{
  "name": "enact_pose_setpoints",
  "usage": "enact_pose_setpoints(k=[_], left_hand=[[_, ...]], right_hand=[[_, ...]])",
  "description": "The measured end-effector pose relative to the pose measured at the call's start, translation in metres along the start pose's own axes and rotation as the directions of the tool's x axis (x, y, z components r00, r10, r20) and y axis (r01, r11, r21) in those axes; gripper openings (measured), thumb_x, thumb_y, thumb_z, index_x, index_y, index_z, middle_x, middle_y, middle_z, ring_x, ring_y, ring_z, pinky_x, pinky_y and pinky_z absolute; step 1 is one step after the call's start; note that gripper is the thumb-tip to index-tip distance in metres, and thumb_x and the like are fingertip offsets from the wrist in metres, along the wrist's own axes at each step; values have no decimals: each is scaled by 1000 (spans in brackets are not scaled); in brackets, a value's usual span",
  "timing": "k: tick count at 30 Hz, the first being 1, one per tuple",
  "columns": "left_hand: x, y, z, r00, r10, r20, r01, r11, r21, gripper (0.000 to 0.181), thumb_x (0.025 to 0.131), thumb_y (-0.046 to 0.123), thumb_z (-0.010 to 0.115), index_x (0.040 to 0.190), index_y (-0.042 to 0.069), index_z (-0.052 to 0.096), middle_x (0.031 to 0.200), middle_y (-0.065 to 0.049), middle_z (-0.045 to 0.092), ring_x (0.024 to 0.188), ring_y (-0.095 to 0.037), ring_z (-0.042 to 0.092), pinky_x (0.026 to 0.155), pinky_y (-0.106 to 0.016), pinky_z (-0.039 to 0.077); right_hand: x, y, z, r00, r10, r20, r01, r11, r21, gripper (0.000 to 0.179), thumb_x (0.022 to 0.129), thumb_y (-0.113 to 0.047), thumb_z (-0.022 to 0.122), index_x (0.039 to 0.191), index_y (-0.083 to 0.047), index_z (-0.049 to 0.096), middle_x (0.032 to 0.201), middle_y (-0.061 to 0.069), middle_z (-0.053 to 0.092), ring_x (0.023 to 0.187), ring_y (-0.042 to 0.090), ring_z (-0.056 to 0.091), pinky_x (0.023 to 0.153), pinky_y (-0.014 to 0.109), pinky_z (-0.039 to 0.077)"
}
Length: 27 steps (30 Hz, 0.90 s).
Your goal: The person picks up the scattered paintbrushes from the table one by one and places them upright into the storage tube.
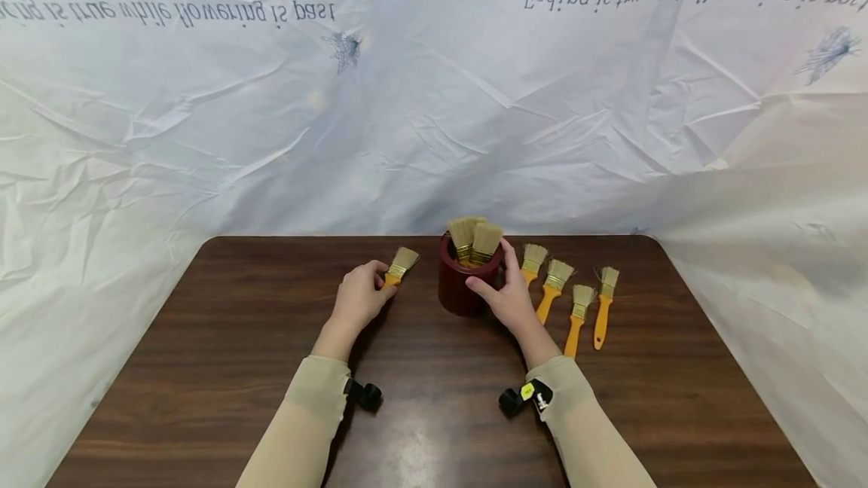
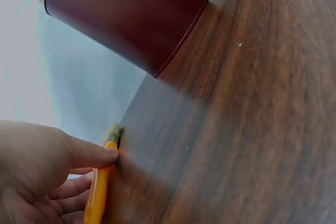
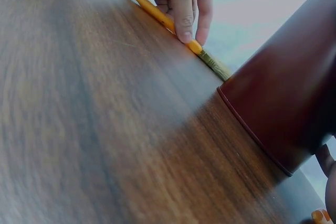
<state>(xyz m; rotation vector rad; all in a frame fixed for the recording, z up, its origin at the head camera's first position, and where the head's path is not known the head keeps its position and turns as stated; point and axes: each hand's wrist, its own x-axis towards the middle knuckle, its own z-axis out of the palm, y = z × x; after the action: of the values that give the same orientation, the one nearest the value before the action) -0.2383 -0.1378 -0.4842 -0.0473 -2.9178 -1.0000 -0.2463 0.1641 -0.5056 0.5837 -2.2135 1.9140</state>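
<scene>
My left hand (image 1: 359, 294) pinches a paintbrush (image 1: 401, 265) with a yellow handle and pale bristles, low at the tabletop, left of a dark red round cup (image 1: 456, 294). In the left wrist view, the thumb presses on the yellow handle (image 2: 98, 195). My right hand (image 1: 508, 294) grips the cup from its right side, thumb at the front near the rim and fingers round the far side. The cup stands upright with several brushes (image 1: 486, 239) in it, bristles up. In the right wrist view, the cup wall (image 3: 283, 87) hides most of that hand.
To the right of the cup several more yellow-handled brushes lie on the brown wooden table (image 1: 224, 367), one of them the far right brush (image 1: 602, 315). A white printed sheet (image 1: 380, 134) hangs behind the table's back edge.
</scene>
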Motion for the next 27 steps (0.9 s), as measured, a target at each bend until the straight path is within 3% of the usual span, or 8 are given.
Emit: enact_pose_setpoints(k=[9, 14, 17, 19, 21, 23, 27], left_hand=[[-1, 1, -2, 1000, -9, -5, 9, 1000, -19, 36, 100, 16, 82, 132, 1, 73, 99, -8, 73, 82, -24, 65, 77, -46, 56], [0, 1, -10, 998, 8, -60, -17, 989, -145, 30, 101, 17, 81, 127, 3, 75, 97, -7, 71, 79, -22, 59, 72, -38, 50], [1, 7, -19, 991, 21, -129, -55, 962, -267, 31, 101, 19, 81, 128, 6, 76, 99, -7, 71, 78, -21, 59, 68, -33, 48], [-1, 14, -26, 982, 33, -184, -97, 932, -350, 33, 101, 20, 81, 130, 7, 76, 101, -8, 71, 78, -21, 59, 66, -31, 48], [-3, 23, -33, 971, 47, -235, -150, 884, -443, 34, 101, 20, 81, 133, 7, 75, 103, -9, 71, 77, -21, 58, 63, -28, 47], [-5, 32, -39, 958, 62, -280, -209, 820, -532, 35, 102, 18, 80, 135, 6, 75, 104, -9, 70, 77, -20, 58, 63, -26, 48], [-9, 52, -46, 926, 85, -367, -326, 669, -668, 33, 103, 12, 79, 134, 3, 75, 105, -10, 70, 80, -18, 59, 66, -22, 50]], right_hand=[[0, 0, 1, 1000, -6, -2, 6, 1000, 3, 97, 95, -52, 85, 171, -25, 31, 161, 14, 49, 144, 36, 52, 117, 66, 41], [0, 0, 0, 1000, -2, -2, 2, 1000, 2, 97, 96, -50, 85, 172, -24, 30, 162, 14, 48, 146, 35, 51, 118, 65, 40], [0, -1, 0, 1000, 4, -2, -4, 1000, 2, 96, 97, -47, 85, 172, -24, 29, 162, 14, 48, 146, 35, 50, 119, 64, 39], [0, -1, 0, 1000, 5, -3, -5, 1000, -1, 95, 97, -46, 85, 172, -25, 30, 162, 13, 48, 146, 35, 50, 119, 64, 39], [1, -1, 0, 1000, 5, -3, -5, 1000, -6, 94, 97, -45, 85, 172, -26, 30, 162, 13, 49, 146, 34, 51, 119, 64, 40], [0, -1, 0, 1000, 6, -5, -6, 1000, -9, 94, 97, -44, 85, 171, -26, 30, 162, 13, 49, 146, 34, 51, 118, 64, 40], [-1, 0, 2, 1000, 18, -3, -18, 1000, -6, 93, 98, -41, 85, 172, -27, 30, 163, 13, 48, 147, 35, 51, 119, 65, 40]])
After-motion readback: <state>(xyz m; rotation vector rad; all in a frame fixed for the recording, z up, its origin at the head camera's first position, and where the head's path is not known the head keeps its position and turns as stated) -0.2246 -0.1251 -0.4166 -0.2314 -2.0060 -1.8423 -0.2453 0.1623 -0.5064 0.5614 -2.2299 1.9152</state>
